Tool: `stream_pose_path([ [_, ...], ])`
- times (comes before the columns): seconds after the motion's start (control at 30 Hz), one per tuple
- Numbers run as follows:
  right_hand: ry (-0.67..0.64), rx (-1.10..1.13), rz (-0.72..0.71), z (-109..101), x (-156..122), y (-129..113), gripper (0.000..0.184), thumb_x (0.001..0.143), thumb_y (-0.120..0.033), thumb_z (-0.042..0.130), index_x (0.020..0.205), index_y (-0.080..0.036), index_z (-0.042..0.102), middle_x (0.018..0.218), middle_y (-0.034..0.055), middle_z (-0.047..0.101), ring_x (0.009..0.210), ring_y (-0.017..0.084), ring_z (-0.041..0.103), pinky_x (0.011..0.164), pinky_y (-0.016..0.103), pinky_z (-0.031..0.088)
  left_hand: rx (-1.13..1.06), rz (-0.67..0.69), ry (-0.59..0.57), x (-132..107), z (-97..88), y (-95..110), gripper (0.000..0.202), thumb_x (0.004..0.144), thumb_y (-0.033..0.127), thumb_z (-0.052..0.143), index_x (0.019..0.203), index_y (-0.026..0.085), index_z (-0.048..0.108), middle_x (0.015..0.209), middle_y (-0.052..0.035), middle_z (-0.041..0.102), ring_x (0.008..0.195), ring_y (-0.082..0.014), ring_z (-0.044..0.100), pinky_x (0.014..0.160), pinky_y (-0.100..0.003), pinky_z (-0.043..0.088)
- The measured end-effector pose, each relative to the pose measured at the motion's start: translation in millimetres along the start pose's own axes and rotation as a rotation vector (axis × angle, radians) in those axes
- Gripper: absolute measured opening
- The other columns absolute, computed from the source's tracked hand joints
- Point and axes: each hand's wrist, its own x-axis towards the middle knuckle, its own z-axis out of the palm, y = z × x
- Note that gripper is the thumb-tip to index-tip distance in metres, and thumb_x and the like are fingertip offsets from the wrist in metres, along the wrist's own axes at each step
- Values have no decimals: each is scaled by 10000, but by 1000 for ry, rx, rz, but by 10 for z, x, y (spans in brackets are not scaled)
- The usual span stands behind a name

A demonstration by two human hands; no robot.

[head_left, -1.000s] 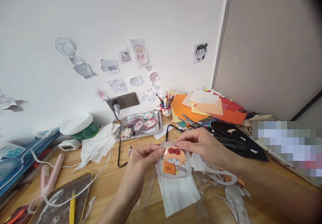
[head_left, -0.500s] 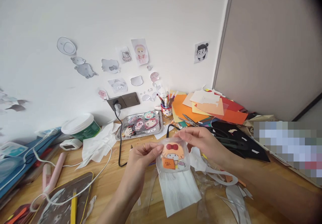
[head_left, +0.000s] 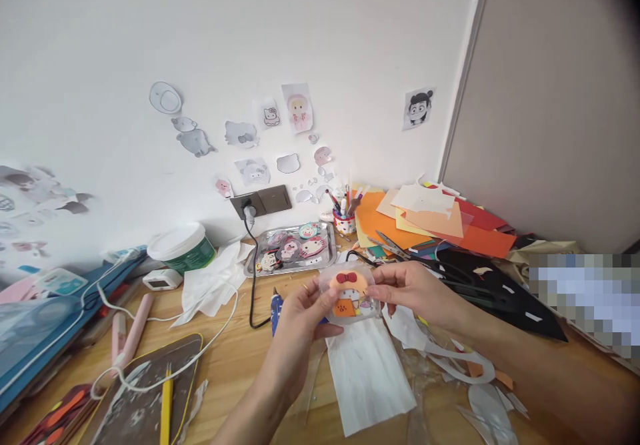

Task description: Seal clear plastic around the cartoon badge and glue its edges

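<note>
Both hands hold a small clear plastic pouch with an orange cartoon sticker [head_left: 350,294] inside, raised over the wooden desk [head_left: 235,365]. My left hand [head_left: 300,315] pinches its left edge with thumb and fingers. My right hand [head_left: 413,291] grips its right edge, fingers closed on the plastic. A white tissue sheet [head_left: 365,375] lies on the desk right under the pouch.
A metal tray [head_left: 325,258] of finished stickers sits behind, beside a pen cup [head_left: 344,219] and scissors [head_left: 395,246] on coloured paper [head_left: 425,221]. A green tub [head_left: 181,250], tissues, cables and a pink tool [head_left: 134,328] lie left. Black sheets and plastic scraps [head_left: 480,391] lie right.
The view has shifted left, so everything sits further right in the frame. The pouch has been lifted slightly and tilted more upright; both hands keep their hold.
</note>
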Motion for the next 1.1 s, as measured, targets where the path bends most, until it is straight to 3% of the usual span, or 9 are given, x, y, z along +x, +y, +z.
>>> stream_pose_path([
  [0.1, -44, -53, 23, -55, 21, -36, 376, 817, -478, 503, 781, -133, 646, 716, 47, 615, 618, 130, 565, 525, 236, 469, -27, -21, -41, -53, 45, -13, 322, 729, 301, 663, 983, 108, 620, 852, -87, 697, 671, -125, 621, 600, -214, 476],
  [0.17, 7, -136, 23, -116, 94, -65, 479, 877, -508, 355, 843, -119, 632, 792, 91, 637, 696, 155, 597, 561, 252, 489, -64, -39, -61, -103, 75, -52, 309, 729, 285, 660, 965, 90, 620, 876, -116, 704, 689, -158, 641, 655, -269, 490],
  [0.23, 81, -255, 12, -168, 248, -73, 467, 903, -474, 308, 926, -114, 604, 880, 110, 641, 787, 171, 606, 611, 263, 495, -77, -68, -85, -151, 94, -107, 306, 714, 263, 672, 949, 73, 623, 900, -145, 704, 711, -187, 651, 678, -302, 491],
  [0.43, 7, -658, -6, -40, 1102, 43, 214, 865, -312, 525, 976, -143, 595, 995, 54, 619, 886, 185, 592, 779, 389, 478, -186, -109, -186, -187, 29, -196, 288, 594, 265, 777, 781, 84, 654, 771, -108, 720, 677, -160, 647, 669, -267, 481],
  [0.67, -88, -1023, 93, 204, 1996, 228, 283, 870, -297, 524, 1116, -159, 538, 1131, 71, 560, 946, 210, 575, 786, 409, 487, -285, -70, -204, -121, -116, -208, 323, 528, 299, 818, 739, 120, 650, 768, -75, 724, 698, -146, 657, 681, -240, 479],
  [0.8, -95, -1167, 167, 213, 2168, 296, 282, 874, -293, 518, 1127, -170, 531, 1155, 79, 547, 957, 206, 569, 792, 407, 486, -297, -84, -237, -27, -214, -315, 331, 543, 318, 808, 755, 135, 631, 796, -74, 719, 720, -168, 659, 695, -272, 478],
  [0.97, -118, -1265, 258, 183, 2169, 286, 285, 868, -296, 527, 1116, -156, 535, 1122, 75, 563, 934, 203, 579, 773, 405, 493, -261, -115, -253, 63, -303, -433, 341, 551, 321, 802, 777, 136, 626, 758, -54, 703, 668, -142, 632, 638, -242, 454],
  [1.1, -20, -1305, 282, 172, 2212, 235, 282, 868, -293, 529, 1117, -160, 536, 1119, 73, 564, 933, 203, 580, 772, 397, 493, -258, -140, -224, 101, -332, -496, 381, 505, 347, 817, 755, 147, 611, 730, -47, 689, 653, -149, 621, 610, -240, 444],
])
